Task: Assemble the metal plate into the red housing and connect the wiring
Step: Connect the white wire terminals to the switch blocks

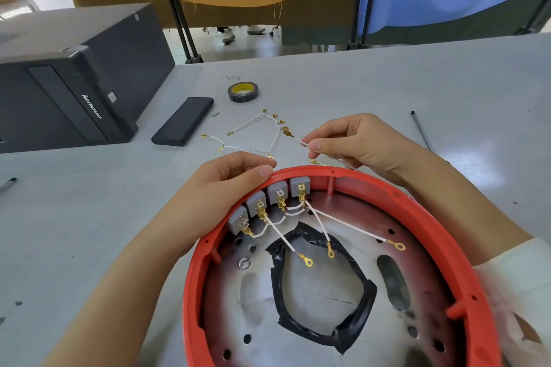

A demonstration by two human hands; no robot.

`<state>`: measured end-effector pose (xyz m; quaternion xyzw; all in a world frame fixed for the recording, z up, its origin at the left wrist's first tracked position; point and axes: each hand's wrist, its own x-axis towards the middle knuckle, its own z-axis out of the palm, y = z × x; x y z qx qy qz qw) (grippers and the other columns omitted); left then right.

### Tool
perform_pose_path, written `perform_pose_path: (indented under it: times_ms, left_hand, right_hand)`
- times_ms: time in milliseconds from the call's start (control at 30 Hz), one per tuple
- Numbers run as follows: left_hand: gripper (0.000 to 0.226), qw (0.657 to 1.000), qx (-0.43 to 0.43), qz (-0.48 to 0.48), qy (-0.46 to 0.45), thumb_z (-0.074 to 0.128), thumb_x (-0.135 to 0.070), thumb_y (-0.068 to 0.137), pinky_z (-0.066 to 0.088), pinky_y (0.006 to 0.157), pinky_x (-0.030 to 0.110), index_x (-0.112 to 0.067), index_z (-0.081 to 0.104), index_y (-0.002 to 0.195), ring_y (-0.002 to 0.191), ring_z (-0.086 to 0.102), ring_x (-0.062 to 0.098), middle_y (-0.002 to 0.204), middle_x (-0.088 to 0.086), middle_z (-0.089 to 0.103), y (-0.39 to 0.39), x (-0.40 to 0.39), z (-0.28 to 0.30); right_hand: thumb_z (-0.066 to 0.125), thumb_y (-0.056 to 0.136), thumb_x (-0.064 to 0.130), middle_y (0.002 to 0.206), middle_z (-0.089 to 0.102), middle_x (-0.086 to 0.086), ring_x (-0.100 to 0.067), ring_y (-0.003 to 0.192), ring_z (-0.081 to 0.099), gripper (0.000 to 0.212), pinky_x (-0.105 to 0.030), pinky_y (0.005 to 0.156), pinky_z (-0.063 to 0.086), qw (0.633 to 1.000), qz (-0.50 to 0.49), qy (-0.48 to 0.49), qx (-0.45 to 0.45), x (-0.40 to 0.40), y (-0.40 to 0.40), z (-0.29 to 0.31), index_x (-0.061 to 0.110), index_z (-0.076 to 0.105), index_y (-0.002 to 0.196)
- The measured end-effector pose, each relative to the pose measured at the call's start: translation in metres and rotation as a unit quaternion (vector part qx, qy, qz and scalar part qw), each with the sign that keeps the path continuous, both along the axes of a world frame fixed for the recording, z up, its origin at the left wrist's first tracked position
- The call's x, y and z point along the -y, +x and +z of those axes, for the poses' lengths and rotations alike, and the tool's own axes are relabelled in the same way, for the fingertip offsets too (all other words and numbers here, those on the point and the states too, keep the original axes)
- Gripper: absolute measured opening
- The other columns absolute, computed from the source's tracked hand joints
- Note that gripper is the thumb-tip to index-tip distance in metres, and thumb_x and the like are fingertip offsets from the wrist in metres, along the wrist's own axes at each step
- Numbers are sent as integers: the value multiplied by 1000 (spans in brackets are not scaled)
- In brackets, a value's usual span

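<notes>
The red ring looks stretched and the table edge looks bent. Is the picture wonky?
Yes: in the head view the wide-angle lens stretches the red housing and bows the table edge; the metal plate shows soft glare; the middle looks sharp, the far floor washed out.

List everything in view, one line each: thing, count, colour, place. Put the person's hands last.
red housing: one, red, front centre of the table
metal plate: one, silver, inside the housing
grey switch blocks: four, grey, along the housing's far-left inner rim
wired leads: several, white with gold terminals, running from the blocks
loose wires: several, white with gold ends, on the table beyond the housing
tape roll: one, black, far centre
flat bar: one, black, beside the computer case
computer case: one, black, far left
left hand: holds the housing's rim
right hand: pinches a white wire
</notes>
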<state>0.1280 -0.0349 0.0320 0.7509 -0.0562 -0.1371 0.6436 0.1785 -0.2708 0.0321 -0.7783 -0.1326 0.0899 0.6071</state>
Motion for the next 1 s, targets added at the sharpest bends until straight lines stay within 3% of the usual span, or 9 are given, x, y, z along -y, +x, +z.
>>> perform_pose_path:
  times_ms: [133, 267, 367, 433, 533, 667, 733, 867, 1000]
  left_hand:
    - [13, 1000, 0, -1, 1, 66, -27, 88, 54, 58, 32, -24, 75, 97, 89, 68, 49, 94, 16, 75, -1, 0, 1]
    - [11, 998, 42, 4, 44, 64, -28, 92, 52, 75, 40, -29, 75, 96, 94, 71, 38, 100, 11, 74, 0, 0, 0]
    - [11, 992, 105, 31, 63, 65, -31, 91, 55, 83, 26, -33, 70, 101, 96, 70, 17, 105, 0, 73, -3, 2, 3]
    - [12, 988, 135, 51, 51, 64, -35, 91, 52, 88, 23, -33, 68, 102, 99, 68, 15, 103, -4, 73, -5, 3, 7]
    - [27, 983, 166, 61, 45, 65, -54, 85, 49, 100, 35, -30, 72, 95, 102, 66, 10, 98, -11, 74, -12, 5, 14]
    - [47, 978, 199, 52, 21, 54, -69, 71, 47, 103, 41, -28, 73, 85, 102, 65, 12, 96, -8, 74, -19, 4, 21]
    - [42, 978, 206, 41, 5, 57, -63, 73, 48, 101, 37, -26, 73, 82, 98, 66, 9, 92, -8, 73, -20, 2, 22]
    - [21, 976, 209, 14, -61, 62, -34, 83, 46, 92, 27, -16, 70, 74, 87, 65, 4, 84, -12, 71, -24, 2, 22]
    - [22, 976, 200, 0, -86, 59, -23, 82, 49, 94, 34, -9, 64, 67, 82, 63, 11, 79, -5, 67, -24, 3, 17]
  right_hand:
    - [67, 84, 15, 74, 72, 2, -6, 49, 35, 11, -14, 41, 29, 1000, 5, 2, -2, 0, -1, 0, 19, 76, 87]
    - [65, 86, 14, 72, 69, 4, -6, 54, 40, 11, -14, 42, 31, 1000, 5, -6, 5, -2, -2, 7, 18, 76, 87]
    - [64, 87, 13, 70, 68, 4, -4, 53, 42, 12, -15, 42, 32, 1000, 1, -6, 17, -2, -8, 20, 17, 75, 87]
    - [65, 86, 15, 70, 68, 3, -5, 54, 43, 11, -16, 43, 32, 999, 4, -16, 30, -3, -15, 32, 18, 76, 86]
    - [67, 85, 19, 71, 70, 1, -5, 53, 45, 10, -17, 43, 33, 997, 23, -56, 50, -7, -30, 50, 21, 77, 84]
    - [67, 85, 20, 70, 70, 1, -3, 49, 46, 10, -16, 42, 33, 991, 59, -106, 63, -18, -54, 71, 22, 77, 84]
    - [67, 85, 18, 68, 69, 2, -3, 47, 45, 10, -14, 42, 33, 990, 66, -110, 66, -24, -65, 76, 20, 76, 85]
    - [64, 88, 10, 61, 67, 4, 3, 45, 54, 10, -4, 45, 37, 987, 64, -120, 80, -41, -82, 76, 13, 72, 93]
    - [67, 84, 24, 62, 68, 4, -7, 54, 55, 7, -24, 62, 46, 967, -1, -200, 156, -59, -92, 65, 26, 70, 90]
